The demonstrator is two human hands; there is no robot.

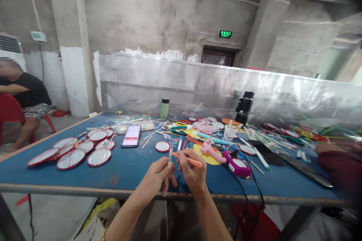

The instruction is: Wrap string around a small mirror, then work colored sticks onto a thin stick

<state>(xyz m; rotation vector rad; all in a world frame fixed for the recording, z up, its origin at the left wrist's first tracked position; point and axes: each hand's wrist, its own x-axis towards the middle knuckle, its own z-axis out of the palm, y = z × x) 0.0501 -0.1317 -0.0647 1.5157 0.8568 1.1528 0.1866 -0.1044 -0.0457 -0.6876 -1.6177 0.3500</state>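
Observation:
My left hand (158, 179) is closed in a pinch around a thin pale stick (170, 155) held upright over the near edge of the blue table (124, 169). My right hand (192, 171) is closed around an orange pen (190, 160), whose tip points left and touches the stick. A small round red-rimmed disc (162, 146) lies on the table just beyond my hands. A pink glue gun (210, 151) and a purple glue gun (236, 164) lie to the right of my right hand, with black cords running off the table's front edge.
Several red-rimmed round discs (72, 150) lie at the table's left. A phone (131, 135), green bottle (164, 108), white cup (230, 131), black bottle (244, 107) and scattered sticks and pens lie farther back. A perforated metal screen (198, 83) stands behind. One person sits at far left, and another's sleeve (339, 165) is at right.

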